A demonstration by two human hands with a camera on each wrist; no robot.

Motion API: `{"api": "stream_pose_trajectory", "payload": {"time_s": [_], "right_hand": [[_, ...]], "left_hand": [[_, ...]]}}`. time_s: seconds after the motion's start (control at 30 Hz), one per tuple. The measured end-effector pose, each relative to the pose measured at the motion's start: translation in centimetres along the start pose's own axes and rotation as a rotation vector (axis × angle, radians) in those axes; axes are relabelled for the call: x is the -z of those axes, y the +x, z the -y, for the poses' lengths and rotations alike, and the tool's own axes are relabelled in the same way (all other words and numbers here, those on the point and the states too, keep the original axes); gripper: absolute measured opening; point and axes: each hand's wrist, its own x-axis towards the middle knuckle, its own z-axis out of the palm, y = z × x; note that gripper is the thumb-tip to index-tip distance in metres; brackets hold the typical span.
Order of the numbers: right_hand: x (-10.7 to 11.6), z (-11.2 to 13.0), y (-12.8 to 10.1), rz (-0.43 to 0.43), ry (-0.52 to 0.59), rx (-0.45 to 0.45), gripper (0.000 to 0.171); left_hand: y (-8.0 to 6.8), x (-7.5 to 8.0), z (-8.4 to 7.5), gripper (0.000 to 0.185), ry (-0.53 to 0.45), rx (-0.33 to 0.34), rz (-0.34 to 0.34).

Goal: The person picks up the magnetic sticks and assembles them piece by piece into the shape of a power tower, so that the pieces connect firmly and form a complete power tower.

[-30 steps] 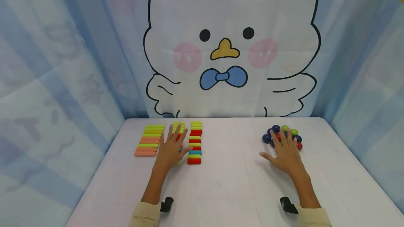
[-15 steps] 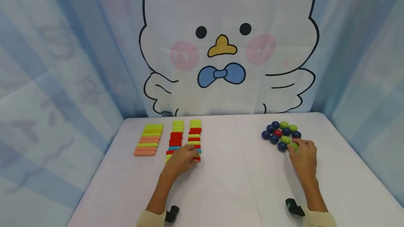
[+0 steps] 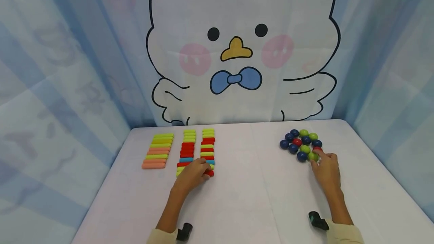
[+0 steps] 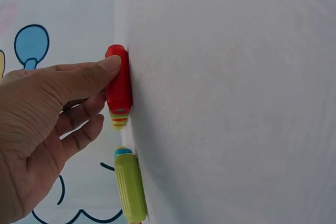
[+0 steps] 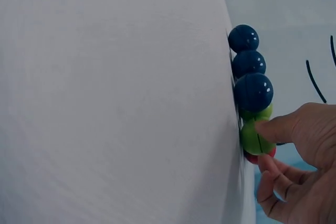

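My left hand [image 3: 193, 175] is at the near end of the right-hand row of short coloured sticks [image 3: 208, 146]. Its thumb and fingers pinch the nearest one, a red ribbed stick [image 4: 121, 88], which lies on the table. A lime ribbed stick [image 4: 130, 187], from the neighbouring row, shows below that hand in the left wrist view. On the right, my right hand [image 3: 326, 169] pinches a green ball [image 5: 252, 137] at the near edge of a cluster of glossy balls. A red ball [image 5: 252, 157] is partly hidden behind it, and dark blue balls [image 5: 253, 92] sit beside it.
A middle row of sticks [image 3: 187, 150] is partly covered by my left hand. Farther left lies a row of longer yellow-green and orange sticks [image 3: 157, 151]. The white table [image 3: 244, 191] ends at a printed curtain [image 3: 237, 104].
From spread fingers above the sticks and balls, both hands have come down and drawn nearer. The left now pinches the red stick, the right the green ball. The view has shifted slightly.
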Motion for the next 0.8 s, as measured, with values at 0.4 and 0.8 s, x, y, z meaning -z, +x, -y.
{"api": "stream_pose_trajectory", "payload": {"time_s": [0.4,0.8], "right_hand": [[1.0,0.0,-1.4,0.112,0.005,-0.038,0.044],[0.1,3.2,-4.3,0.426,0.115,0.066,0.043]], "left_hand": [[0.1,-0.1,-1.3,0.030,-0.166,0.067,0.222],[0.4,-0.1,-3.5,0.020,-0.338,0.014,0.313]]}}
